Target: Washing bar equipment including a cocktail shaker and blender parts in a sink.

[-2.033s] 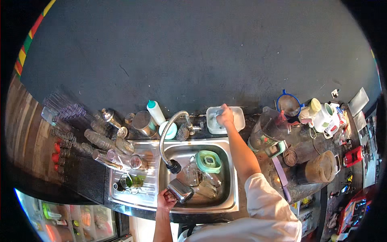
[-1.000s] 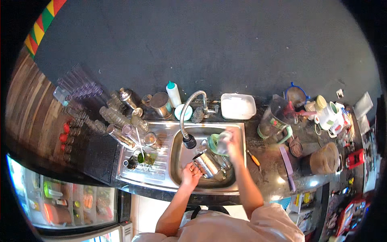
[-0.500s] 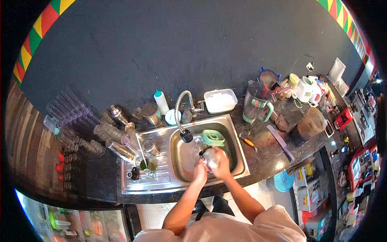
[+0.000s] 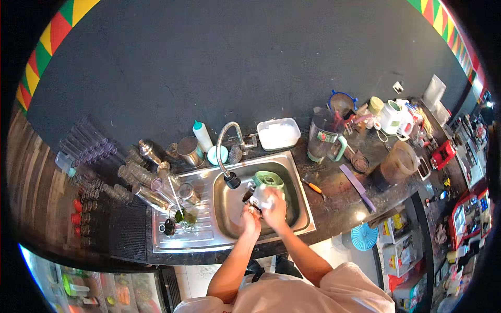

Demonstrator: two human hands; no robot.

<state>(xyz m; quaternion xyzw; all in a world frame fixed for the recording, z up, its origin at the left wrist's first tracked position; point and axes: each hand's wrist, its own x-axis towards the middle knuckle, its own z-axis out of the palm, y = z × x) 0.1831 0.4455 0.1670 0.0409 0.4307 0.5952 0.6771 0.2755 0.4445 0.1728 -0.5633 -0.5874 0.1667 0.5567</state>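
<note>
Over the steel sink (image 4: pixel 223 221), my hands are close together around a shiny, whitish-and-dark object (image 4: pixel 258 196), blurred by motion and partly covered by my fingers. My left hand (image 4: pixel 251 219) curls round its lower end. My right hand (image 4: pixel 276 211) is closed on its right side. Just behind them in the basin lies a light green plastic container (image 4: pixel 269 179). The flexible faucet's black spray head (image 4: pixel 232 180) hangs to the left of the hands; I cannot tell whether water runs from it.
Glasses (image 4: pixel 189 193) and a cup with green contents (image 4: pixel 179 215) stand on the drainboard. A green-capped bottle (image 4: pixel 202 135) and a white tub (image 4: pixel 278 134) sit behind the sink. To the right are an orange-handled tool (image 4: pixel 313 187), a purple knife (image 4: pixel 357 188), a blender jug (image 4: pixel 321 135) and a brown-stained pitcher (image 4: pixel 399 163).
The view has shifted slightly. Both hands remain together over the basin, and the object between them has turned, showing more of its dark part.
</note>
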